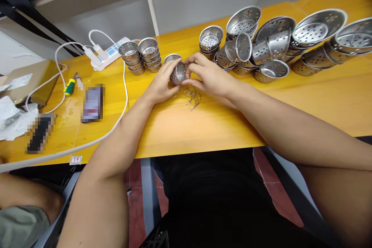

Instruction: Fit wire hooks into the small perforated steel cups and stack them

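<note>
Both my hands are around a small perforated metal cup, tipped on its side above the table. My left hand grips it from the left, fingers over the top and thumb below. From the right, my right hand closes thumb and fingers on the cup's side; whether a thin wire is also between those fingertips I cannot tell. Several thin curved wires lie loose on the table just below the hands. Another metal cup stands right behind my left hand, partly hidden.
Two stacks of perforated cups stand behind to the left, beside a white power strip. Larger stacked and tipped cups crowd the back right. A white cable crosses the left side, near a phone and a screwdriver.
</note>
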The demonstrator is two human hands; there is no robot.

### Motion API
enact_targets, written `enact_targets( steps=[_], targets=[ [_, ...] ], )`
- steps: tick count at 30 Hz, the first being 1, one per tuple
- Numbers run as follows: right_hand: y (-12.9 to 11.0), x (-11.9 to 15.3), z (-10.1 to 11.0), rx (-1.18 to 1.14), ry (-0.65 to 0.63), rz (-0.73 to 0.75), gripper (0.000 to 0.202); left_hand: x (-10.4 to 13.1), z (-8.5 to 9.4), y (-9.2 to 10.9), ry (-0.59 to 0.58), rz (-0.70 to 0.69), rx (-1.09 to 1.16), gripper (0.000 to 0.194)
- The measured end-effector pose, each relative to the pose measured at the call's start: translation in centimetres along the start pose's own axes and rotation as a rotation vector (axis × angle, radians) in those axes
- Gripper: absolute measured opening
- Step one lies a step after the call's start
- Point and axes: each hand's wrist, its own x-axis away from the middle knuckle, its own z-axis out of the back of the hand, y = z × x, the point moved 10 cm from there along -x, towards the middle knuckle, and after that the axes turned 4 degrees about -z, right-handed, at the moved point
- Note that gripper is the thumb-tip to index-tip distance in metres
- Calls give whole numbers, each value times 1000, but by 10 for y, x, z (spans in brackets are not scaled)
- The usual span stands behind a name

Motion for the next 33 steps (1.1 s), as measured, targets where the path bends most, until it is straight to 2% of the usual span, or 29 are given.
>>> enact_targets(
  steps=[4,8,12,15,20,24,26,28,31,33],
  targets=[
    [6,-1,2,-33,26,-10,41,-1,0,2,-5,-2,22,91],
    [-2,-2,10,-129,44,3,51,1,4,-4,46,17,26,92],
    [-14,3,9,-242,-77,35,46,8,13,-19,115,98,-23,96],
    [-13,8,1,-241,-208,26,38,14,19,-30,161,182,-79,98],
    [-9,12,-4,-185,-246,57,36,17,21,-42,187,275,-92,99],
    [-4,17,-18,-130,-342,43,40,22,27,-53,265,343,-46,105],
    [-1,17,-18,-78,-315,23,42,24,27,-55,282,364,-5,105],
    [3,14,-11,-35,-198,-15,41,22,23,-50,267,352,47,102],
    [3,9,2,-32,-13,-67,43,14,14,-30,207,289,143,95],
    [-3,5,2,-46,27,-40,40,8,7,-17,160,253,208,90]
  ],
)
